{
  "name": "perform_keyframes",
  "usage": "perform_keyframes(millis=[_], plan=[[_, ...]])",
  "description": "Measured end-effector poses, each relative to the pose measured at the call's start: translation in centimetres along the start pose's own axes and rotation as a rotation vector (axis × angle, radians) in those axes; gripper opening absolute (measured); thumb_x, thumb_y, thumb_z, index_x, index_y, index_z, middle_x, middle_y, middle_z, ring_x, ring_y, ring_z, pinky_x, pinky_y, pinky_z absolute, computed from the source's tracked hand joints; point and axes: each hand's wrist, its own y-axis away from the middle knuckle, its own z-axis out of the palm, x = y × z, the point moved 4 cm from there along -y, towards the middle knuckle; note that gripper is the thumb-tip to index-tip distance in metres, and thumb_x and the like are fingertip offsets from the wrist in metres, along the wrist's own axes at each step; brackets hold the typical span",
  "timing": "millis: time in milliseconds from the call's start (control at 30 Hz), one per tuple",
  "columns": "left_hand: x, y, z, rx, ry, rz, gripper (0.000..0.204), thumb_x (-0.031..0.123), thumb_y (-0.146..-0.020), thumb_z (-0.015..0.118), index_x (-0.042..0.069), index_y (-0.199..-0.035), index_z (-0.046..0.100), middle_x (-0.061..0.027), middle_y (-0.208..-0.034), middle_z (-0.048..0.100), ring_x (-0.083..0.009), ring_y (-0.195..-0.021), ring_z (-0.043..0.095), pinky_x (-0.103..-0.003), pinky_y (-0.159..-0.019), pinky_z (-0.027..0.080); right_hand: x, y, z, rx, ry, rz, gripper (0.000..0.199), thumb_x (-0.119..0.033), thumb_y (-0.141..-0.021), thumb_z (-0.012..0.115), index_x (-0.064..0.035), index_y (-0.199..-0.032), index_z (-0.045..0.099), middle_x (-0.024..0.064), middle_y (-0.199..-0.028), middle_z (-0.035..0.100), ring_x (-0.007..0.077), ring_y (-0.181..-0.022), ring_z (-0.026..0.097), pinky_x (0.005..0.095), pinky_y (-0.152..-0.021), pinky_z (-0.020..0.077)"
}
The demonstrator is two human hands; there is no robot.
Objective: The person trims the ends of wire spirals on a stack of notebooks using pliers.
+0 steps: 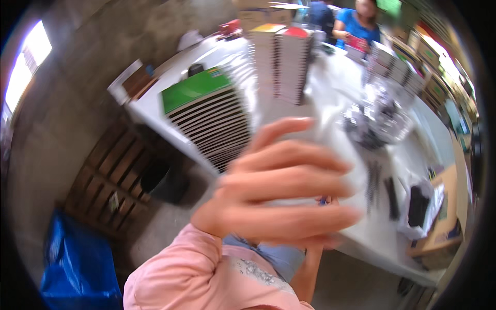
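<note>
Two notebook stacks (281, 62), green-topped stack (206, 113), white table (336, 82), left hand (281, 188) blurred, grip spread, right hand's grip hidden

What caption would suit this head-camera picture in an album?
A blurred left hand in a pink sleeve rises before a white table stacked with notebooks and clear wrapping.

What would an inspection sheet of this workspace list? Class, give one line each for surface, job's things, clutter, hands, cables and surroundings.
Surface: long white table, crowded.
Job's things: clear plastic sheet, blurred, behind the raised hand; whether it is held cannot be told.
Clutter: green-topped stack of spiral notebooks; taller notebook stacks; heap of clear plastic packets.
Hands: left hand raised, fingers spread, motion-blurred; right hand mostly hidden behind it.
Cables: nothing seen.
Surroundings: wooden pallet, blue bag, person in blue at the far end.
</note>
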Motion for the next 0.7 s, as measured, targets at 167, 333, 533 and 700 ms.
perform_keyframes(millis=[167,333,533,700], plan=[[-3.7,7.6,-17.1,0.34,-0.357,-0.009,0.038,0.029,-0.093,0.045,-0.003,-0.094,0.064,-0.0185,-0.096,0.065,-0.0318,-0.099,0.058,-0.047,-0.096,0.038,-2.6,2.0,8.2,-0.24,0.275,-0.571,0.049,-0.014,-0.084,0.057,-0.0069,-0.131,0.043,0.0164,-0.117,0.047,0.0291,-0.116,0.043,0.0396,-0.098,0.0316],[-11.1,9.4,-18.8,0.165,-0.378,-0.238,0.038,0.032,-0.092,0.043,0.008,-0.104,0.069,-0.0101,-0.113,0.062,-0.0329,-0.124,0.042,-0.044,-0.104,0.029,-7.3,2.5,16.2,-0.291,0.699,-0.937,0.048,-0.02,-0.083,0.06,-0.012,-0.129,0.049,0.0164,-0.116,0.046,0.0325,-0.109,0.044,0.0429,-0.095,0.0304],[-16.8,10.6,-16.4,0.137,-0.21,-0.225,0.042,0.036,-0.094,0.04,0.008,-0.094,0.072,-0.011,-0.105,0.064,-0.0318,-0.115,0.047,-0.043,-0.102,0.032,-9.7,1.9,19.8,-0.167,0.717,-0.997,0.049,-0.023,-0.08,0.063,-0.0189,-0.128,0.053,0.0127,-0.113,0.048,0.029,-0.102,0.047,0.0418,-0.089,0.0315],[-16.8,11.4,-15.7,0.306,-0.189,-0.243,0.045,0.03,-0.092,0.035,0.002,-0.089,0.07,-0.0138,-0.095,0.064,-0.0278,-0.1,0.053,-0.039,-0.093,0.038,-9.8,2.0,21.4,-0.075,0.794,-1.113,0.046,-0.027,-0.079,0.064,-0.0244,-0.124,0.057,0.0093,-0.111,0.05,0.0263,-0.1,0.049,0.0418,-0.087,0.0308]])
